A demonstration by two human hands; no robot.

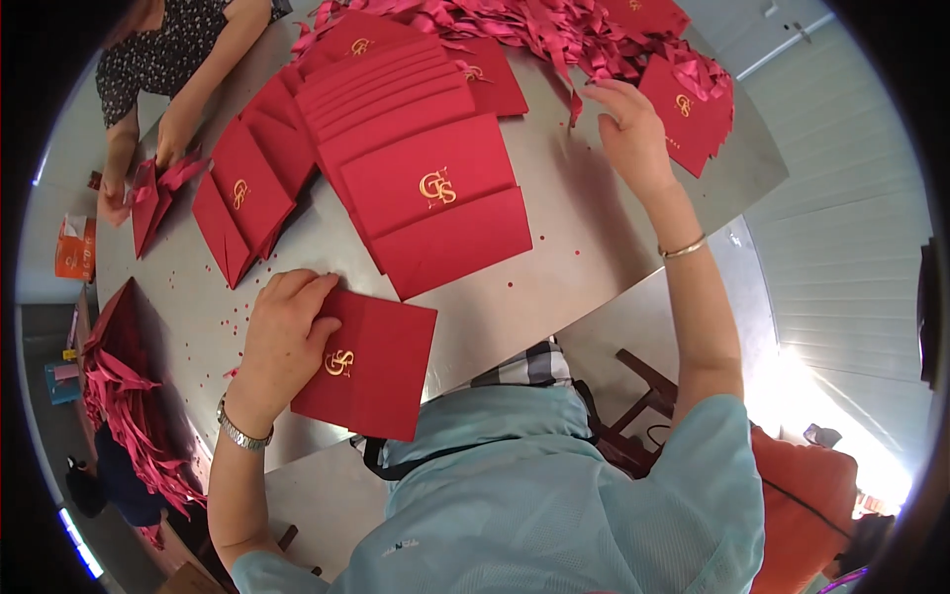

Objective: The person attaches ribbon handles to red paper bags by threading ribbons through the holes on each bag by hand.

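My left hand (284, 342) is closed on the upper left edge of a flat red paper bag (388, 368) with a gold emblem. The bag is tilted at the table's near edge, close to my waist. My right hand (633, 134) is raised over the far right of the table, thumb and fingers apart. Its fingertips are beside a loose end of the pink ribbons (539, 35), and I see nothing held in it. Between my hands, a fanned stack of red bags (435, 188) lies overlapping on the table.
More red bags (242, 193) lie left of the stack, and ribboned ones (688, 114) sit at the far right. Across the metal table (554, 287), another person's hands (173, 134) handle a ribboned bag. A ribboned pile (129, 396) is at left. A brown stool (648, 391) stands below.
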